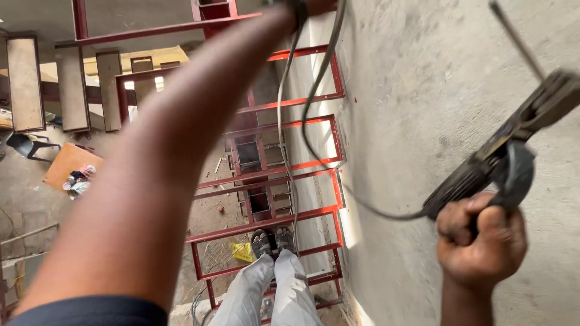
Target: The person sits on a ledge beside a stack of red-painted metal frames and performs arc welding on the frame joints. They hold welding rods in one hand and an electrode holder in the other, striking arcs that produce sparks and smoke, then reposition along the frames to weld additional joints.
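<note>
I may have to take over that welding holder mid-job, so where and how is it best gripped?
Probably by the dark ribbed handle, where the right hand wraps it now. Come from below, at the cable end: the handle slants up to the clamp and thin rod, best kept clear.

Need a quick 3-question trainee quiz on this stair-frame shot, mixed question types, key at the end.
1. True or false: the right hand grips an electrode holder with a rod clamped in it.
2. What colour is the steel stair frame under the person's feet?
A) blue B) red C) yellow
3. Where does the left arm reach?

Key: 1 true. 2 B. 3 Up toward the cables at the top of the picture; the hand itself is cut off there.
</note>
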